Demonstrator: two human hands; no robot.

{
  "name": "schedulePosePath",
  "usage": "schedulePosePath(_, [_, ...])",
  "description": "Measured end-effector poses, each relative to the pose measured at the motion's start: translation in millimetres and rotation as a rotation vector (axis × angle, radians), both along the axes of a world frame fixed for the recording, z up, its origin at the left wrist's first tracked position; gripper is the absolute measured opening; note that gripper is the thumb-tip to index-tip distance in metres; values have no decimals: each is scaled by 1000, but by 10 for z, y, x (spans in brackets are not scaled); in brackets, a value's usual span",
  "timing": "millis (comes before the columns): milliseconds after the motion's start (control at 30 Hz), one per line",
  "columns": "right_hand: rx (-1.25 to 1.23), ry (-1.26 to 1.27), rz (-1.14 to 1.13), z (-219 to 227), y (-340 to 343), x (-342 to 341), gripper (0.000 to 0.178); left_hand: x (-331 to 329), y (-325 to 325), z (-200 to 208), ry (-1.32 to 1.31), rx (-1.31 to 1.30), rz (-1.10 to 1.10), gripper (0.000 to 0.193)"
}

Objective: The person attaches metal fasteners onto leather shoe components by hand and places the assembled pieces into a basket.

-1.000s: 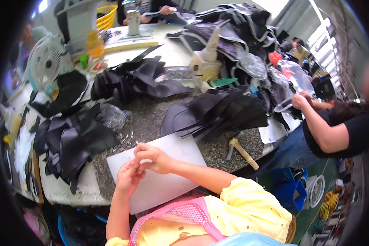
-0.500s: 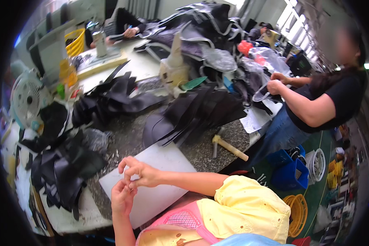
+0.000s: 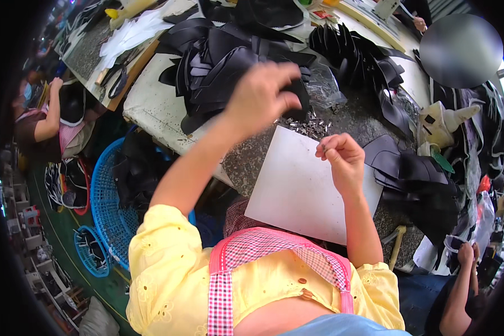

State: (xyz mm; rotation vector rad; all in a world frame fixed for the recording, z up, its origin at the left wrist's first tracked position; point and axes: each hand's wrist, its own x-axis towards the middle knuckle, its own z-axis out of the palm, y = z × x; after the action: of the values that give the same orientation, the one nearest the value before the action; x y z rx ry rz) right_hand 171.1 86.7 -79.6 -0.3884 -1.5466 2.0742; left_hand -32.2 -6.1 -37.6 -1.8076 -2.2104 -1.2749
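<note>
My left hand (image 3: 263, 95) is raised over a pile of black sheet pieces (image 3: 213, 67), smeared by motion. Its thumb and fingers are apart, and nothing shows between them. Over a white board (image 3: 299, 187) on the table, my right hand (image 3: 344, 159) is closed in a pinch. A tiny dark bit seems to sit at its fingertips, too small to name. Small metallic bits (image 3: 311, 124) lie scattered on the dark tabletop just beyond the board.
More black pieces (image 3: 369, 73) lie at the far right, and another stack (image 3: 414, 173) is right of the board. A hammer (image 3: 396, 246) lies near the table edge. Blue baskets (image 3: 103, 207) stand on the floor at left. Co-workers sit at left (image 3: 39, 123) and lower right (image 3: 459, 302).
My hands were together over the board and are now apart. The left has swung out to the black pile, while the right stays over the board. The view has turned left.
</note>
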Motion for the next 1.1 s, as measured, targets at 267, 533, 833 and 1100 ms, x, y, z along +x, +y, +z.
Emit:
schedulePosePath(267, [-123,-91,-77,139,158,-189,12,-738,540,-494,620,-180,84,55])
schedulePosePath(533, [-173,-50,-50,77,267,-234,8,-619,375,-641,657,-41,208,52])
schedulePosePath(833, [-79,-40,-73,112,252,51,14,-629,434,-393,441,-499,307,53])
schedulePosePath(1100, [-45,10,-103,146,176,142,10,-634,240,-342,589,49,213,36])
